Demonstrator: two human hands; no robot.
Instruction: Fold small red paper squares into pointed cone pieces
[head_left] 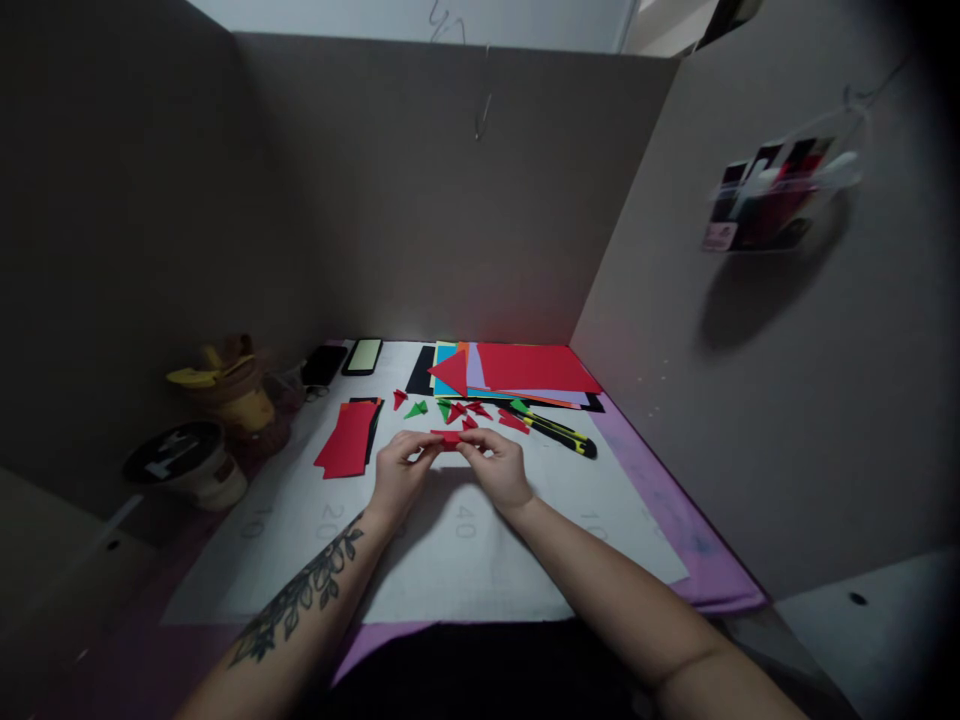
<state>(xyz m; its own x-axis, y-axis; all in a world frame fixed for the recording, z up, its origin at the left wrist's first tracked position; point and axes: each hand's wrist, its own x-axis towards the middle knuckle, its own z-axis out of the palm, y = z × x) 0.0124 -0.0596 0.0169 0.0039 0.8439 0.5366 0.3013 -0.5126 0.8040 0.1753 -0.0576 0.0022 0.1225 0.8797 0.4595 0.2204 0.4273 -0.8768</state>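
Note:
Between both hands is a small piece of red paper (448,439), raised a little above the white sheet. My left hand (403,470) pinches its left end between thumb and fingers. At the right end, my right hand (497,468) pinches it the same way. Just beyond the fingers lie several small folded paper pieces, among them a green one (416,409) and a red one (514,421). A yellow and black utility knife (559,432) rests to the right of them. Left of my hands is a stack of cut red paper (348,440) with black paper under it.
Coloured sheets (536,368) are piled at the back, with a red triangle (451,373) on top. A phone (363,356) lies at the back left. Tubs (187,465) and a pot of yellow tools (251,410) stand left. A clear pouch (780,200) hangs on the right wall.

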